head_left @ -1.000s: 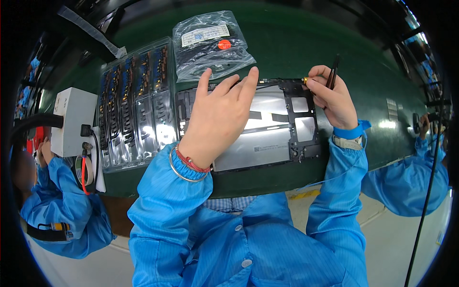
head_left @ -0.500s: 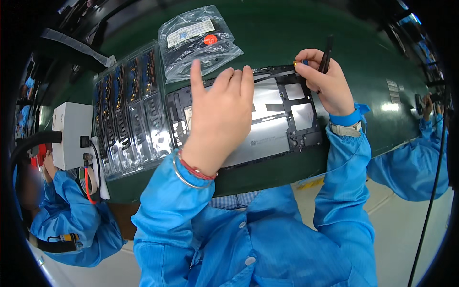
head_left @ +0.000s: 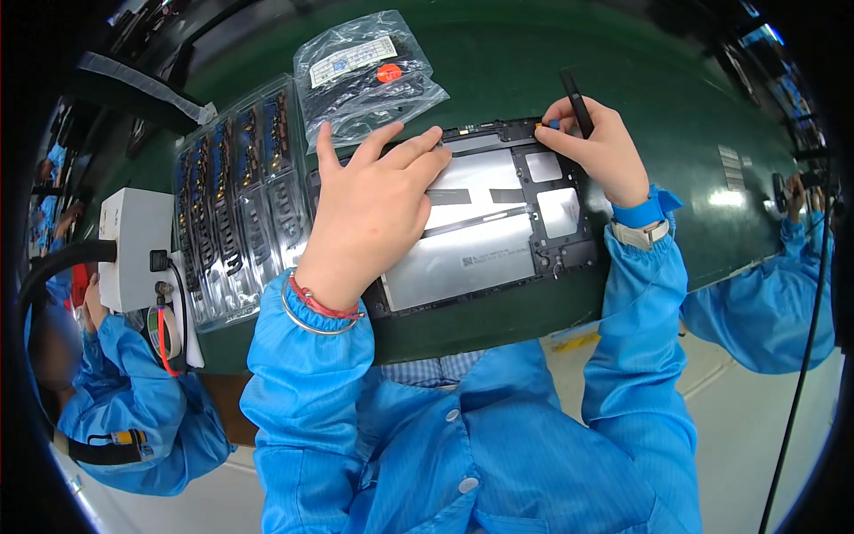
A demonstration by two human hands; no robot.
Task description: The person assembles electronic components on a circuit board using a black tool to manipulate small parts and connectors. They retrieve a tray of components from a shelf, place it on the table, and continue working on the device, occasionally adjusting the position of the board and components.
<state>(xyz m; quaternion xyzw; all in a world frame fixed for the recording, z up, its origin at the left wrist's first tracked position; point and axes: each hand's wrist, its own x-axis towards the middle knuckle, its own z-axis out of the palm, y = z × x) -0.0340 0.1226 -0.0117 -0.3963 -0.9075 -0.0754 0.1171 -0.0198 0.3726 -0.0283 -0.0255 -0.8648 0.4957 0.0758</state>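
A tablet chassis point(head_left: 471, 267) lies on the bench before me, its black frame around silvery battery panels. My left hand point(head_left: 369, 209) is over its left part, fingers stretched out and apart, fingertips toward the upper edge. At the upper right corner my right hand point(head_left: 600, 147) is closed. A dark pair of tweezers point(head_left: 576, 102) stands up out of its grip, tip hidden by the fingers. Between thumb and forefinger shows a small blue and gold part point(head_left: 540, 127), touching or just above the frame; I cannot tell which.
Left of the chassis stands a clear compartment tray point(head_left: 227, 307) with rows of small dark and gold parts. A clear plastic bag point(head_left: 356, 102) of dark parts lies beyond. Far left are a white box point(head_left: 133, 240) with cables and a co-worker's blue sleeve point(head_left: 133, 374); another sleeve point(head_left: 747, 311) is at right.
My left hand has shifted left and its fingers have spread, baring more of the battery panels. My right hand has moved slightly left and down, tweezers now leaning left.
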